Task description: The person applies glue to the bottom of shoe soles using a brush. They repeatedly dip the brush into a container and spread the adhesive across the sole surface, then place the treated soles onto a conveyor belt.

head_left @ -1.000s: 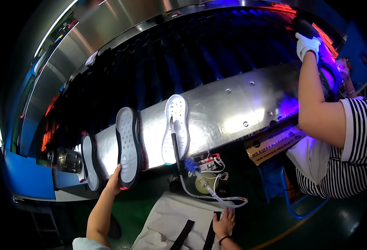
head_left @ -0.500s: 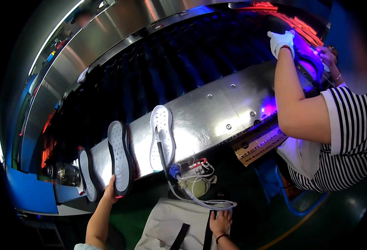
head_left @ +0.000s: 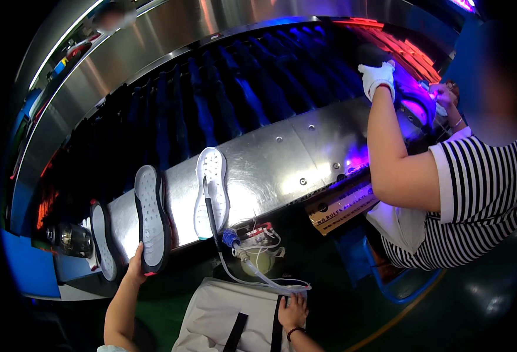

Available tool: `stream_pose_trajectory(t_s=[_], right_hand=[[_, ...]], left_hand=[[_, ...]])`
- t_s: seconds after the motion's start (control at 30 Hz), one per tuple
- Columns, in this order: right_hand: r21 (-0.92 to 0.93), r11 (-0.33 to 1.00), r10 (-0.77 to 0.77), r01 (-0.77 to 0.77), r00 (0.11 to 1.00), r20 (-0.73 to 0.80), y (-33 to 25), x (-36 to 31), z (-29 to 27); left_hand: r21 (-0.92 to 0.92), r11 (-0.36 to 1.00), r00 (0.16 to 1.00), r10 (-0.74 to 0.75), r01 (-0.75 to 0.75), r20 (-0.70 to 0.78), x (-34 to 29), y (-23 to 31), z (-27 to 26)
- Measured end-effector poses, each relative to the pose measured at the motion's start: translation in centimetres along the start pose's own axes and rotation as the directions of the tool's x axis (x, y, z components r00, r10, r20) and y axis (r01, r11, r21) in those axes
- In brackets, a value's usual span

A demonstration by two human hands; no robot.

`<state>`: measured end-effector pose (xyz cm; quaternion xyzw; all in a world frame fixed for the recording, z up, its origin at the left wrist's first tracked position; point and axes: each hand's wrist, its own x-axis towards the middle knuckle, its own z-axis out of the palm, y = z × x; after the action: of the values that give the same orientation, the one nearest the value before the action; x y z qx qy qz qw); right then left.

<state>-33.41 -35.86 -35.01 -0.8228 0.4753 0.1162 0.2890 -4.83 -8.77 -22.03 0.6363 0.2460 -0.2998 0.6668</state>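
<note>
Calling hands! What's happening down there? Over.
Left hand touching near end of middle grey sole. Right hand on pale cloth. Dark-handled tool lying across white sole.

It looked like a shoe-factory workshop: shoe soles [head_left: 151, 217] were lined up along a metal worktop [head_left: 252, 170] edging a long, dark, ridged machine bed [head_left: 208, 108], where a co-worker [head_left: 458, 193] wearing a white glove [head_left: 379, 80] stood out farther along, above a yellow-lined green floor [head_left: 346, 311].

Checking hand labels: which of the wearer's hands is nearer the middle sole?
Left: the left hand touches the middle sole low on its left side; the right hand rests on pale fabric, farther right and lower.
</note>
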Motion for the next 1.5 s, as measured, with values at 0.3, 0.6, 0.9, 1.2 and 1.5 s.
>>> stream_pose_trajectory(t_s=[0.3,0.6,0.9,1.2,1.5], right_hand=[[-0.064,0.998,-0.002,0.0,1.0,-0.021,-0.4,0.0,0.4],[-0.127,0.992,-0.002,-0.001,1.0,-0.027,-0.6,0.4,1.0],[-0.191,0.981,-0.006,0.003,1.0,-0.012,-1.1,0.6,2.2],[-0.147,0.989,0.024,-0.021,1.0,0.019,-1.2,0.0,1.2],[0.033,0.999,-0.044,0.041,0.993,0.112,1.2,-2.8,-0.7]], left_hand=[[0.023,0.999,0.998,0.044,-0.043,-0.039,0.5,-0.6,-0.9],[-0.031,0.994,0.992,0.104,-0.106,-0.071,-0.1,-0.3,0.4],[-0.022,0.992,0.99,0.121,-0.123,-0.075,0.1,-0.4,0.1],[-0.033,0.992,0.987,0.119,-0.123,-0.104,0.9,-1.2,-1.2],[-0.015,0.999,0.987,0.044,-0.047,-0.157,2.7,-2.0,-0.3]])
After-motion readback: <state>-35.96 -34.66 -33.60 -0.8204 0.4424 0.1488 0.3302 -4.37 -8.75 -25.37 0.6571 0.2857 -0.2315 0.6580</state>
